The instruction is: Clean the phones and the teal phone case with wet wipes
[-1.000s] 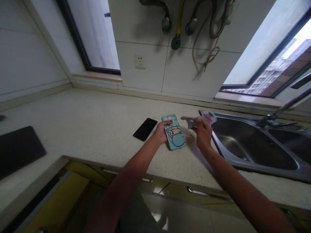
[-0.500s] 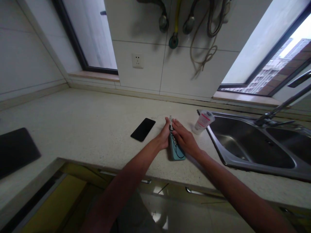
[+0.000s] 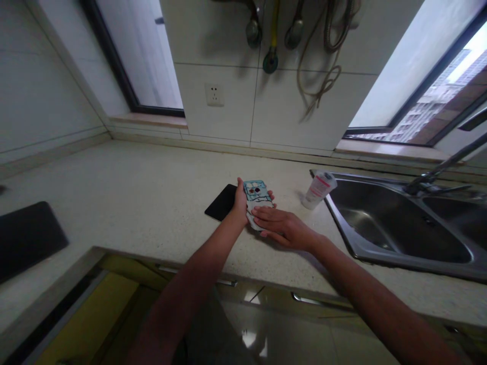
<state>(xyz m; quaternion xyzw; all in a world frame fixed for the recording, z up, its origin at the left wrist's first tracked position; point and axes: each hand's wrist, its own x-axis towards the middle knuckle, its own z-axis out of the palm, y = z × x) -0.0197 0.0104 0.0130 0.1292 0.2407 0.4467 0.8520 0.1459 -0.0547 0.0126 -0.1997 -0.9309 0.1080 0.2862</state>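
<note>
Teal plastic phone case [image 3: 255, 190], held tilted at the desk [image 3: 114, 187], just right of a black smartphone [image 3: 221, 202], with dark round camera cut-outs toward the far end; judged light and thin-walled, stiff enough to keep its shape yet likely to flex a little if squeezed across the middle; probably slippery once damp, given the smooth-looking shell, with the long edges seeming the safest place to take hold.

Gripped in just that way by the left hand [image 3: 240, 202], thumb along the near long edge, fingers [image 3: 271, 194] wrapped round to the far edge, clenched on the shell; lower half of the case covered by a crumpled whitish wipe [image 3: 253, 220], soft-looking but too blurred to settle as cloth or tissue; most of any print on the back hidden under it; right hand [image 3: 285, 228] laid palm down across the wipe, its fingers [image 3: 264, 215] extended and pressed flat, not clenched, more a light pressing contact than a grasp.

Close by on the desk, a white squeeze tube with a red band [image 3: 318, 190], standing tilted near the rim of a stainless steel sink [image 3: 344, 238]; black smartphone lying flat, partly hidden behind the left hand; case and hands well apart from the sink bowl.
</note>
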